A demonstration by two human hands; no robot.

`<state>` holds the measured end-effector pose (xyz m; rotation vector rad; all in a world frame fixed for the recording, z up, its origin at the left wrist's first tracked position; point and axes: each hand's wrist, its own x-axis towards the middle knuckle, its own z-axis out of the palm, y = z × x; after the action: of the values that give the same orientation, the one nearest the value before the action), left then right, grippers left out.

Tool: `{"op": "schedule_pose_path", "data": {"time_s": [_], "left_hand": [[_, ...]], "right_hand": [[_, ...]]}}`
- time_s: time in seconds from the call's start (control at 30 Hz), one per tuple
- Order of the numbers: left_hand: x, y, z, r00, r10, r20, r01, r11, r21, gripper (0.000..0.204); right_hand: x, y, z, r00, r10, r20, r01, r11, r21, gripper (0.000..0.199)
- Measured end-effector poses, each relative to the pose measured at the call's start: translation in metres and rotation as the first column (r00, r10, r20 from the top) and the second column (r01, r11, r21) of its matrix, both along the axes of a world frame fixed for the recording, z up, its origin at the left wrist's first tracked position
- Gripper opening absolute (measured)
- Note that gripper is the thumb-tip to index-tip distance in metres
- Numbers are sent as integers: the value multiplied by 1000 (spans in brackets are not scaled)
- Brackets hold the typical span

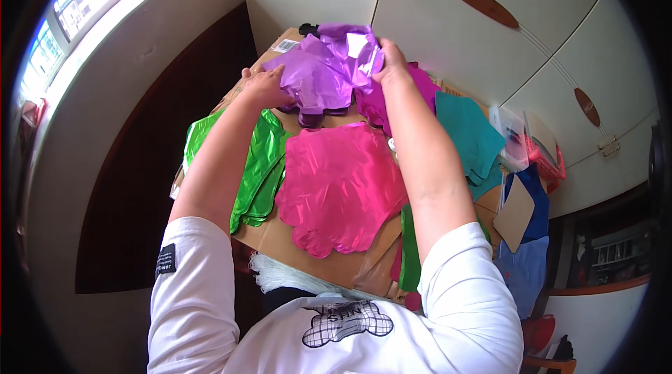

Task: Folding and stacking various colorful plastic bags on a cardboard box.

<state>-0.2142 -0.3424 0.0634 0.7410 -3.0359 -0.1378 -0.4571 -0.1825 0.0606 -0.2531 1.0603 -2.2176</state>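
Observation:
A crumpled sheet of shiny purple foil point(315, 73) lies at the far side of the cardboard, its right part lifted and folded up. My right hand point(392, 60) grips its right edge, the fingers partly hidden behind the foil. At the left edge, my left hand point(264, 87) rests with fingers apart and the tips touching the foil. Darker purple layers show beneath its near edge. Nearer to me lies a flat pink foil stack point(339, 185) with a scalloped outline. Green foil pieces point(262, 164) lie under and beside my left forearm.
Magenta foil point(420, 87) and teal foil point(465, 132) lie right of my right forearm. Beyond are a clear plastic box point(509, 137), a tan card point(515, 213) and blue pieces point(523, 269). White strings point(290, 274) hang at the cardboard's point(266, 237) near edge. White cabinets point(448, 38) stand behind.

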Motion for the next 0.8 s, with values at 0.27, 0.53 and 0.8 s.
{"op": "schedule_pose_path", "data": {"time_s": [0.27,0.53,0.8], "left_hand": [[13,-11,-9,1000,0,11,-1,997,81,66],[-1,0,-6,996,-91,-2,89,979,-184,72],[19,51,12,886,-232,-402,216,973,-84,44]], "right_hand": [[18,111,85,963,-56,-265,21,991,-134,31],[98,294,122,816,-87,-572,63,996,-61,27],[251,421,175,510,7,-860,425,867,260,22]]}}
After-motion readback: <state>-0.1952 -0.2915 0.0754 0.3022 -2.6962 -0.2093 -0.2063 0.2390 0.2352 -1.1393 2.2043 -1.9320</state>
